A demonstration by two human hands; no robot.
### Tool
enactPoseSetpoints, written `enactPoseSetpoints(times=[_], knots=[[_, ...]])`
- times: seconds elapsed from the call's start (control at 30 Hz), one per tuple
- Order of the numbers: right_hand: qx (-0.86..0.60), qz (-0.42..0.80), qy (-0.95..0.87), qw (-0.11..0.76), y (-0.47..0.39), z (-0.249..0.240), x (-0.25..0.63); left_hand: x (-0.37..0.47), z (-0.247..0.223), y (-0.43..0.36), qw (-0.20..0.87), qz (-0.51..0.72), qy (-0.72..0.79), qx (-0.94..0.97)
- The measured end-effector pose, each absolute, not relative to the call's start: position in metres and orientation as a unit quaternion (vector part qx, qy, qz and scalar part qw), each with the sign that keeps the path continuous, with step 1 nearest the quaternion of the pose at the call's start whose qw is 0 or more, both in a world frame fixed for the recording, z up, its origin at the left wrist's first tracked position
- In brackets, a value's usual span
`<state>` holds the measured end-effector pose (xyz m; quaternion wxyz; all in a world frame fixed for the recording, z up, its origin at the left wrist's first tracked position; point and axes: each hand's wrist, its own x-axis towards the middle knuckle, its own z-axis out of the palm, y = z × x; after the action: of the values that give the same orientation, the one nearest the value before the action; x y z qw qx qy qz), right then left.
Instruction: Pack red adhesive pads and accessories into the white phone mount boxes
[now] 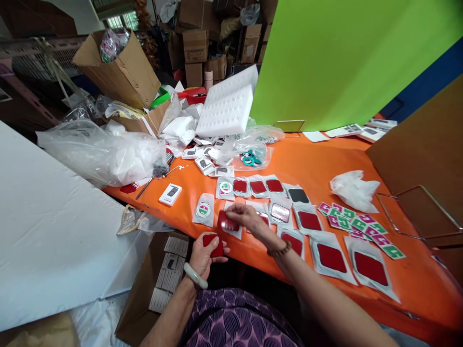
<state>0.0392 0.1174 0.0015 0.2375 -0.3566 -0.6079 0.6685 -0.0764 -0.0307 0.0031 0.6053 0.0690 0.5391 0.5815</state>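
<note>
My left hand (205,254), near the table's front edge, holds a small dark red square (213,245) with the thumb on top. Up and to the right, my right hand (246,218) pinches a shiny red square (227,220) by its corner, above a white pouch (237,233). Rows of white pouches with red squares, such as this large one (332,258), lie to the right. One pouch holds a black square (298,195). Left of my right hand is a pouch with a round pink and green sticker (203,209).
Pink and green sticker cards (361,224) and a crumpled white bag (355,189) lie at the right. Small white boxes (205,165) and plastic bags (123,154) crowd the back left. An open carton (135,294) stands below the table's left edge.
</note>
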Motion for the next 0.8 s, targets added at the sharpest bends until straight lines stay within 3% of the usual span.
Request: enactPoseSetpoints(times=[0.1,0.3,0.63,0.73,0.8], knots=[[-0.413,0.566,-0.648,0.299,0.17,-0.001,0.028,-0.081,0.003,-0.036,0.615,0.58,0.532,0.056],[-0.454,0.456,-0.711,0.284,0.232,-0.013,0.0,-0.084,0.007,-0.043,0.65,0.559,0.511,0.051],[-0.444,0.323,-0.789,0.277,0.205,-0.009,0.011,-0.088,0.002,-0.042,0.632,0.609,0.478,0.023],[-0.42,0.36,-0.785,0.278,0.166,-0.006,0.021,-0.09,-0.002,-0.039,0.607,0.635,0.478,0.007],[-0.368,0.483,-0.764,0.219,0.134,-0.005,0.026,-0.09,-0.002,-0.036,0.594,0.644,0.481,0.007]])
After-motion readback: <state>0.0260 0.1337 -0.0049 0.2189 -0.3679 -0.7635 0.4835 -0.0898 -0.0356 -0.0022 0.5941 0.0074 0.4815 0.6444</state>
